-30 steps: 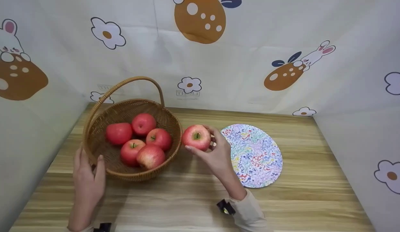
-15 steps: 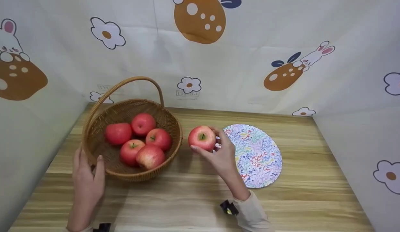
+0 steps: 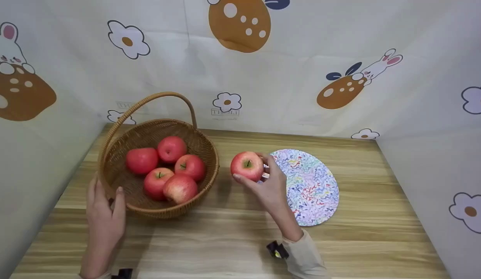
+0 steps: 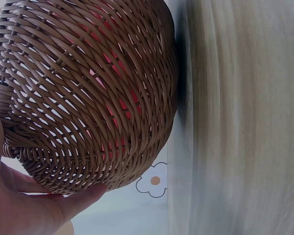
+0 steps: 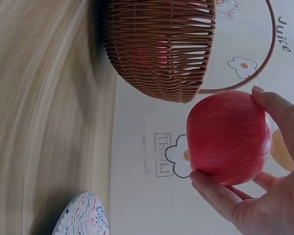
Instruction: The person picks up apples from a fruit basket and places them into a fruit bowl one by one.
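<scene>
A round wicker basket [image 3: 166, 211] stands at the left of the table with several red apples [image 3: 142, 161] inside. My left hand [image 3: 104, 217] grips its near left rim by the foot of the handle, the thumb at the rim. In the left wrist view, the fingers [image 4: 83, 200] lie along the woven outer wall. My right hand [image 3: 271, 186] holds a red apple [image 3: 246, 166] between thumb and fingers, stem up. The right wrist view shows this apple [image 5: 228, 139] raised above the table, to the right of the basket.
A flat round mat [image 3: 312, 190] with a multicoloured squiggle pattern lies right of centre, partly behind the right hand. The basket's tall arched handle [image 3: 162, 94] rises at the left. Printed cloth walls [image 3: 287, 81] enclose the wooden table [image 3: 372, 201].
My right hand has moved right with the apple, away from the basket's rim and toward the patterned mat. The left hand and basket stay in place.
</scene>
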The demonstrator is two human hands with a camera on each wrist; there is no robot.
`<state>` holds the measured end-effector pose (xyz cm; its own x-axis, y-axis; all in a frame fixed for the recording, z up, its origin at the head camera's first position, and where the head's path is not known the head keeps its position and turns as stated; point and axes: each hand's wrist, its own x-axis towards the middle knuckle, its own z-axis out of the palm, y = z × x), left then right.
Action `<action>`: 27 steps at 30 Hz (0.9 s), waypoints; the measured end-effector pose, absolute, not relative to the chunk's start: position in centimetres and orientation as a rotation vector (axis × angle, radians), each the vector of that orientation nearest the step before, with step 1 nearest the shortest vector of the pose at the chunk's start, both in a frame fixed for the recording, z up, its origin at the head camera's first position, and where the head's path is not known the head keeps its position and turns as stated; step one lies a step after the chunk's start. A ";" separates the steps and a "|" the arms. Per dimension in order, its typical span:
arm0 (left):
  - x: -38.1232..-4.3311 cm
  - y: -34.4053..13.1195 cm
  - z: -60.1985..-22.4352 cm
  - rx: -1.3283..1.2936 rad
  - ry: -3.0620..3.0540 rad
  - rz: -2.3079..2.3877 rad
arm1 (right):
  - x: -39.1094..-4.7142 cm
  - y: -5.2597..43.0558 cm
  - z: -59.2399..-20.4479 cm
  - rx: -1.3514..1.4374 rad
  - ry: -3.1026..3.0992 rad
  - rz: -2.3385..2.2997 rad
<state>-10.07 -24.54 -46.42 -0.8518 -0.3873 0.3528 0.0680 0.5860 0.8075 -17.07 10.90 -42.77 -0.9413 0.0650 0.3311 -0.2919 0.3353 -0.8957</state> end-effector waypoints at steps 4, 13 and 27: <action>-10.0 -24.7 -46.4 0.275 -2.333 -1.218 | -17.1 11.0 -42.8 0.166 -2.300 1.635; -10.2 -24.7 -46.3 0.262 -2.330 -1.216 | -17.3 11.5 -42.8 0.162 -2.289 1.647; -9.9 -24.7 -46.5 0.230 -2.317 -1.176 | -18.1 13.4 -42.8 0.091 -2.288 1.595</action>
